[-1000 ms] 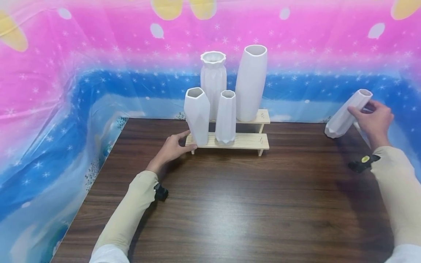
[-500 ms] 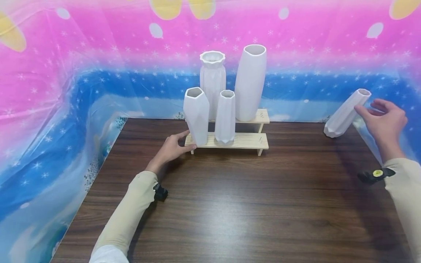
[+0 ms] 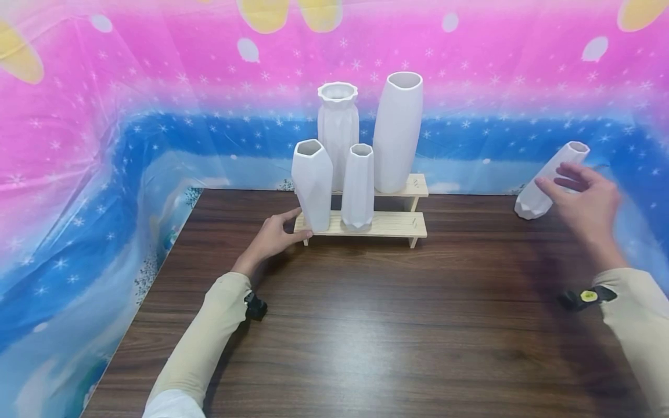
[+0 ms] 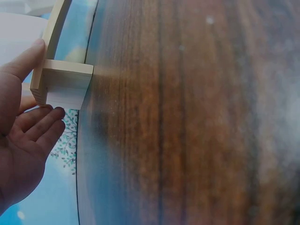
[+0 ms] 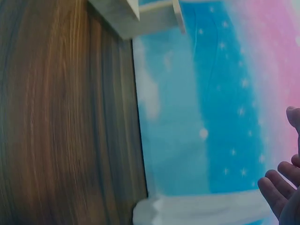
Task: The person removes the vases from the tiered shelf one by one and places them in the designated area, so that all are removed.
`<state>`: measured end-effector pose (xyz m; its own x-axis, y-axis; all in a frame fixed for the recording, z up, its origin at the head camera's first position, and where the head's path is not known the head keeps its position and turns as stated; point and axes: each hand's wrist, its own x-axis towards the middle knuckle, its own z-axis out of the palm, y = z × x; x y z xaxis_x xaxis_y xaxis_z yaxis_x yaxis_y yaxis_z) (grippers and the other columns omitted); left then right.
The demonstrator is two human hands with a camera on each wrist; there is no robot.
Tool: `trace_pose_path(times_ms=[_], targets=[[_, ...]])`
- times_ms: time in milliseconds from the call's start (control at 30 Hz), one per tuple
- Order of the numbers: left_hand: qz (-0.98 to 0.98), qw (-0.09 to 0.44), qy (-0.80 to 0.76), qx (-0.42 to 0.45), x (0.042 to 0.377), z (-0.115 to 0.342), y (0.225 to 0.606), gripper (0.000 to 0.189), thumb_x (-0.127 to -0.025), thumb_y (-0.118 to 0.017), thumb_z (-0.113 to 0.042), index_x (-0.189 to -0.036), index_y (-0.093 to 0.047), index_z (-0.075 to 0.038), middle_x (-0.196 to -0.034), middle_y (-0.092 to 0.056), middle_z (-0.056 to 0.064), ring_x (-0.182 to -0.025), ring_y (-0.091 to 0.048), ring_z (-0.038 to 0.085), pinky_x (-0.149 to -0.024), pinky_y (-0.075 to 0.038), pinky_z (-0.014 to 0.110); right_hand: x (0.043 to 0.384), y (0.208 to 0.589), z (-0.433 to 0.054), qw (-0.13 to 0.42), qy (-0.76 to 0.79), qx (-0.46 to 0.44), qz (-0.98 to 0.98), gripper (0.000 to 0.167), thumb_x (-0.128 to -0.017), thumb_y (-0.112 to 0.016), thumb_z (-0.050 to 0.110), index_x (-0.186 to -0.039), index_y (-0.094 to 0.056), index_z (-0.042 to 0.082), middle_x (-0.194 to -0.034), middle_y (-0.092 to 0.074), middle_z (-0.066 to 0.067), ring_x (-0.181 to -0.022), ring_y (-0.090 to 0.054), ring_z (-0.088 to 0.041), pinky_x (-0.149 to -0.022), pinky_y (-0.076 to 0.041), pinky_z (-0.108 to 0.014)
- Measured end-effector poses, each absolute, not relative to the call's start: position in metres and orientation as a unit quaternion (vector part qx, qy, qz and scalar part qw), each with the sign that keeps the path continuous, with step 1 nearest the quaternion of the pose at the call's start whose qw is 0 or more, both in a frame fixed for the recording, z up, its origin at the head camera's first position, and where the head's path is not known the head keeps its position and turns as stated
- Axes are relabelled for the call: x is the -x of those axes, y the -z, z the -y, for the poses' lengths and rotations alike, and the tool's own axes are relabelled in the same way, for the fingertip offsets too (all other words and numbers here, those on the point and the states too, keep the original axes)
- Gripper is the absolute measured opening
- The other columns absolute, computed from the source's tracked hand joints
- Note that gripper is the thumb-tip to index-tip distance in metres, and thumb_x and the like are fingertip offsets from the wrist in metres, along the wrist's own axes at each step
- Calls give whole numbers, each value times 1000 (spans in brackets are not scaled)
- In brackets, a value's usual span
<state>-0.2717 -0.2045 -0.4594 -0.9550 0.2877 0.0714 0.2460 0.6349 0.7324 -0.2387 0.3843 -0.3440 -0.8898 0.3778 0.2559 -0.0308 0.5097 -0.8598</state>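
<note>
My left hand (image 3: 274, 233) grips the left end of a pale two-step wooden stand (image 3: 394, 225). In the left wrist view its thumb lies along the edge of the lower shelf (image 4: 40, 77). White vases stand on the stand: an angular vase (image 3: 313, 186) and a slim ribbed vase (image 3: 358, 188) on the lower step, a frilled-rim vase (image 3: 338, 128) and a tall smooth vase (image 3: 399, 133) on the upper. My right hand (image 3: 582, 203) holds nothing, its fingers loosely bent. It overlaps a faceted white vase (image 3: 533, 200) at the table's back right, whose side it partly hides.
The dark wooden table (image 3: 355, 325) stretches out in front of the stand. A pink and blue printed cloth (image 3: 209, 69) hangs behind the table and along its sides.
My right hand let go of the faceted vase, drew back to the right, then came left in front of it. The vase stayed in place. My left hand and the stand have not moved.
</note>
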Motion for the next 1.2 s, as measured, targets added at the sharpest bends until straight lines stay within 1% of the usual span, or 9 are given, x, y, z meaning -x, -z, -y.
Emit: trace_pose_path(times_ms=[167,233,467,667,867,967,1067,1100,1200], targets=[[-903,25,-403,-147,271,204,459,86,-89,-77,-53,-155,-45,-9,-154,-48,17,-102,-56,30,-93,-41,50,235,342,-356,213,-491,39,844,62,-83,-88,25,-139,-65,9,-116,-73,11,-88,-65,10,-73,-50,-8],[-903,25,-403,-147,270,204,459,86,-89,-77,-53,-155,-45,-9,-154,-48,17,-99,-56,31,-92,-41,50,234,341,-344,215,-475,18,853,61,-84,-87,27,-138,-65,9,-115,-74,10,-90,-65,11,-74,-50,-8],[-904,23,-401,-146,270,204,459,85,-89,-76,-52,-155,-45,-9,-153,-49,18,-95,-55,28,-90,-41,48,235,341,-300,218,-452,-55,863,57,-85,-86,26,-137,-66,11,-131,-68,-18,-106,-67,-1,-82,-52,-12],[-903,24,-404,-144,269,204,459,85,-90,-76,-51,-155,-44,-9,-145,-56,22,-64,-41,25,-89,-42,46,240,342,-263,198,-463,-100,858,60,-84,-87,25,-138,-65,9,-131,-69,-15,-114,-69,-18,-83,-53,-14],[-905,25,-400,-142,269,203,459,85,-89,-77,-51,-155,-44,-8,-153,-49,18,-71,-46,23,-90,-42,47,242,343,-231,160,-480,-124,854,63,-83,-88,30,-138,-65,11,-130,-70,-12,-115,-69,-30,-83,-54,-17],[-905,26,-400,-142,269,203,459,86,-89,-77,-51,-155,-44,-8,-129,-66,23,-60,-38,20,-89,-42,47,242,343,-216,140,-493,-133,848,65,-82,-88,35,-138,-65,11,-130,-70,-12,-113,-69,-31,-83,-56,-20],[-904,27,-402,-142,270,204,459,86,-89,-77,-52,-156,-44,-8,-101,-68,21,-53,-30,17,-88,-42,47,242,344,-203,124,-500,-141,845,66,-82,-87,39,-138,-65,11,-129,-70,-12,-110,-70,-30,-84,-57,-25],[-904,27,-403,-141,270,204,459,86,-89,-77,-52,-155,-44,-8,-102,-68,21,-54,-32,17,-88,-42,47,242,344,-199,121,-502,-144,844,66,-82,-88,38,-138,-65,11,-129,-70,-12,-110,-71,-29,-85,-57,-27],[-904,26,-402,-139,270,205,459,86,-89,-77,-53,-155,-45,-8,-128,-67,22,-62,-40,22,-90,-41,48,243,347,-188,110,-507,-154,841,65,-82,-87,38,-137,-65,11,-129,-70,-12,-110,-70,-29,-87,-58,-33]])
